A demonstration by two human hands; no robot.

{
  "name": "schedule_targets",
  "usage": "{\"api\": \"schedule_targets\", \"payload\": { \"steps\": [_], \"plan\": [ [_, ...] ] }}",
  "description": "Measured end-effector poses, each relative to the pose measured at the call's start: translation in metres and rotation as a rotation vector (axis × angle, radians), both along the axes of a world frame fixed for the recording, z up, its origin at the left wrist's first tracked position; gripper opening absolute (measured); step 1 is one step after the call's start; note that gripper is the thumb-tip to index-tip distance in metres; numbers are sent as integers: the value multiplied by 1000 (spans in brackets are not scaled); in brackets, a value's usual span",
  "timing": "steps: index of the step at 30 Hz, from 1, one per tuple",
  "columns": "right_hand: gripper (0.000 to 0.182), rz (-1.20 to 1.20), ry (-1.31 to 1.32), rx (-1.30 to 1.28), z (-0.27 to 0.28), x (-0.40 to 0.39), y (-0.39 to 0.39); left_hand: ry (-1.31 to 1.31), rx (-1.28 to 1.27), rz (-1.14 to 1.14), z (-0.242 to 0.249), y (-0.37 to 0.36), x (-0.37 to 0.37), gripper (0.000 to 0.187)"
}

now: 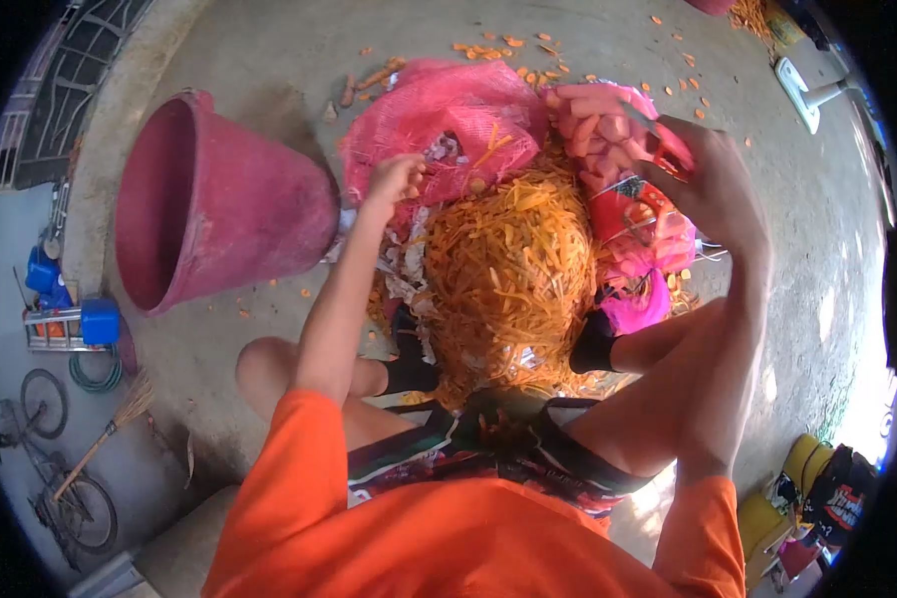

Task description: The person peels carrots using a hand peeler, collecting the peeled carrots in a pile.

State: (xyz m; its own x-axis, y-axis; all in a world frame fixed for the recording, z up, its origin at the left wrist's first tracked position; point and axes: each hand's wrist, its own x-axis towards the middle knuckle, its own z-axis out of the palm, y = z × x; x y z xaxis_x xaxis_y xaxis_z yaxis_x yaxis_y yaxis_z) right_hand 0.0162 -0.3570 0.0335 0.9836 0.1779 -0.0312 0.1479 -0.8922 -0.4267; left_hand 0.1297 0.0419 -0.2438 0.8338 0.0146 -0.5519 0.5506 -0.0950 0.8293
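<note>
My left hand (397, 179) is over the near left edge of a pink mesh sack (448, 105), its fingers curled in. Whatever they hold, if anything, does not show. My right hand (713, 174) hovers over a pink mesh bag of carrots (593, 125), thumb and fingers apart. Red printed patches show on the bag by these fingers. Between my legs rises a large heap of orange carrot peelings (508, 269). The sack lies against its far left side, with pale scraps in its folds. The carrot bag leans along the right side of the heap.
A big pink bucket (259, 199) lies on its side at left, mouth facing left. Orange slices (488, 50) are scattered on the concrete floor beyond the sack. A white stool (802, 95) is at upper right. A broom (120, 414) and a bicycle (65, 478) are at lower left.
</note>
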Motion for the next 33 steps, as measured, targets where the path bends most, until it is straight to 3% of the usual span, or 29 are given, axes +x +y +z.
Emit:
{"api": "schedule_targets", "payload": {
  "steps": [1, 2, 4, 5, 6, 7, 10, 11, 12, 14, 16, 17, 18, 20, 21, 22, 23, 24, 26, 28, 31, 33],
  "plan": [
    [37, -4, -56, 6, -8, 1, -12, -32, 264, -167, -37, -11, 9, 24],
    [37, -8, -46, -3, -15, -1, -22, -413, 788, -497, -98, -13, 30, 27],
    [34, -94, -290, 16, -25, -8, -38, -606, 1014, -497, -116, -48, 40, 28],
    [33, -126, -225, 65, -27, -9, -43, -598, 1003, -504, -126, -60, 52, 28],
    [33, -161, -162, 115, -25, -9, -48, -588, 1089, -652, -144, -71, 74, 27],
    [33, -266, 91, 117, -12, -4, -47, -581, 1172, -806, -157, -83, 94, 26],
    [41, -271, -62, -22, -36, -12, -74, -479, 1221, -889, -176, -119, 130, 33],
    [48, -372, -40, 62, -45, -18, -80, -324, 1187, -858, -145, -131, 134, 36],
    [53, -377, -39, -65, -50, -23, -90, -317, 1184, -869, -159, -134, 142, 36],
    [54, -506, 194, -94, -44, -15, -89, -701, 1101, -723, -209, -138, 168, 35],
    [55, -480, 126, 76, -52, -15, -95, -518, 998, -822, -245, -137, 162, 38],
    [56, -306, -57, -208, -55, -19, -100, -710, 953, -543, -249, -139, 148, 36],
    [56, -314, -56, -201, -52, -13, -97, -891, 887, -261, -251, -139, 138, 36],
    [59, -367, 321, 125, -38, 1, -88, -775, 952, -278, -236, -127, 127, 41],
    [57, -326, 143, 27, -45, -9, -91, -391, 652, -205, -200, -120, 120, 41],
    [57, -322, 131, 43, -40, -8, -88, -19, 347, -123, -186, -104, 119, 42],
    [55, -267, 178, 25, -30, -3, -81, 74, 24, -64, -177, -76, 118, 42],
    [54, -206, 218, 8, -22, 1, -71, 53, 48, -51, -147, -61, 112, 42],
    [53, -255, 239, 52, -17, 1, -50, 129, -301, 187, -71, -33, 85, 38],
    [38, -64, -293, 84, -27, -7, -36, 126, -365, 275, -24, 2, 67, 40],
    [38, 69, -104, 70, -6, -7, -7, 9, -647, 289, 50, 17, 20, 42],
    [38, 135, -86, 57, 4, -11, 18, -57, -689, 217, 104, 8, -18, 44]
  ]
}}
